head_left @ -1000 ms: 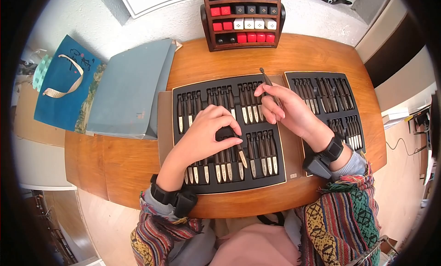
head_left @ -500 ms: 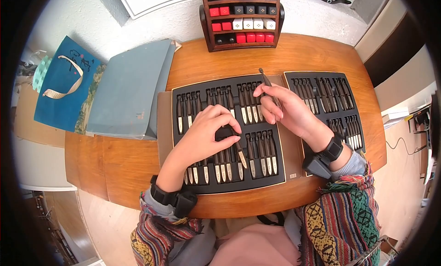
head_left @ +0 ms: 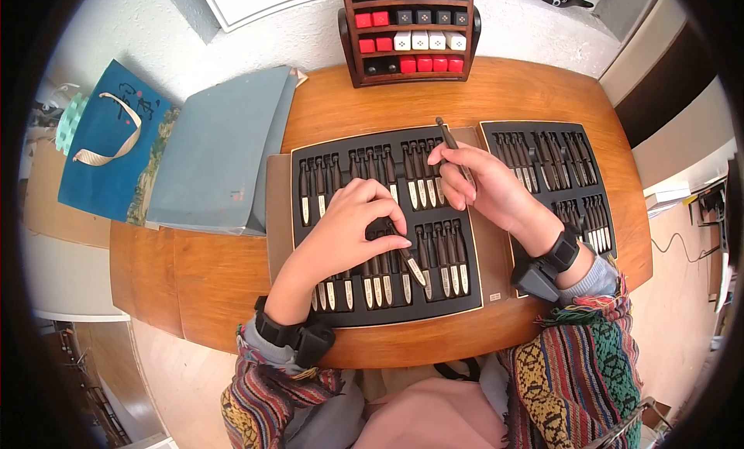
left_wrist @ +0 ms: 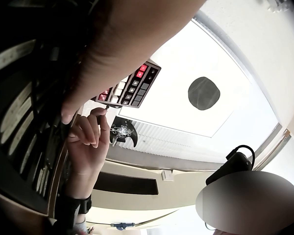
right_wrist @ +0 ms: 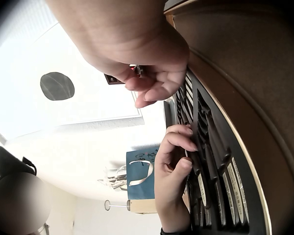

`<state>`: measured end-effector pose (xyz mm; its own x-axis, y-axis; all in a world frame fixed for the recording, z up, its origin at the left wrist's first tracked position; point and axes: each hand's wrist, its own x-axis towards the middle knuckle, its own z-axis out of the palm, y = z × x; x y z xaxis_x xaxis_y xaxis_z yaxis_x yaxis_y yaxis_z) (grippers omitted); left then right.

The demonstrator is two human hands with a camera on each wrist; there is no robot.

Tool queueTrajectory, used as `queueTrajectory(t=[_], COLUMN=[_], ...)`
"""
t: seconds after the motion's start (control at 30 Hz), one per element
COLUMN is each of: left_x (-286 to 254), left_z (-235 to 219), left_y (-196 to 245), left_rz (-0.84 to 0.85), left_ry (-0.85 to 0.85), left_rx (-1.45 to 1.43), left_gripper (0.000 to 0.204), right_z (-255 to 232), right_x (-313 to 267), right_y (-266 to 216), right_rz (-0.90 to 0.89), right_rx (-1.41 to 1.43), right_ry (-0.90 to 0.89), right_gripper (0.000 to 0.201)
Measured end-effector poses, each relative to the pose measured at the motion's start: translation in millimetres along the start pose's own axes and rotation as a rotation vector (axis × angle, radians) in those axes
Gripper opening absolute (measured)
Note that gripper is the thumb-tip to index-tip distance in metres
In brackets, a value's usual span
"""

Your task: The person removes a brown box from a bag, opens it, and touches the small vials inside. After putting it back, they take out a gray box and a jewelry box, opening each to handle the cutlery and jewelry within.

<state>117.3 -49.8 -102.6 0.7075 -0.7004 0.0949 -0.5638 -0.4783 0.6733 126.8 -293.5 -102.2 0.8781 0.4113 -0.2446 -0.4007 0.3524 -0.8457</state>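
My left hand (head_left: 353,224) hovers over the lower middle of a black tray (head_left: 364,319), thumb and fingers pinching a slim dark stick (head_left: 416,269) with a pale, pointed, lettered end. That stick lies slanted across the slots, and its upper part is hidden by the fingers. Above the tray's right edge, my right hand (head_left: 496,185) holds a similar dark knobbed stick (head_left: 444,131), knob pointing up and away. Rows of matching sticks (head_left: 454,259) fill many tray slots. In the right wrist view, my left hand (right_wrist: 171,171) shows curled close over them.
A second black tray (head_left: 562,189) with more sticks stands to the right. A wooden rack (head_left: 411,75) of red, white and black pieces stands at the back. A grey-blue folder (head_left: 209,154) and a blue paper bag (head_left: 108,170) with a cord handle are at the left.
The pale end of the stick in my left hand has swung to the right over the slots. My right hand has stayed nearly still, holding its stick.
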Motion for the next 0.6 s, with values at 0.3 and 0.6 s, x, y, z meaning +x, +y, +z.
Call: queueTrajectory(t=[0.3, 0.6], left_x=[0.2, 0.3], left_z=[-0.3, 1.3], left_y=[-1.2, -2.3], left_rz=[-0.003, -0.017], left_ry=[-0.003, -0.012], left_rx=[-0.028, -0.030], left_gripper=[0.020, 0.021], right_z=[0.8, -4.9], right_x=[-1.1, -0.4], right_y=[-0.8, 0.9], right_rz=[0.001, 0.000], right_rx=[-0.017, 0.005], right_ry=[0.010, -0.032], right_gripper=[0.025, 0.025])
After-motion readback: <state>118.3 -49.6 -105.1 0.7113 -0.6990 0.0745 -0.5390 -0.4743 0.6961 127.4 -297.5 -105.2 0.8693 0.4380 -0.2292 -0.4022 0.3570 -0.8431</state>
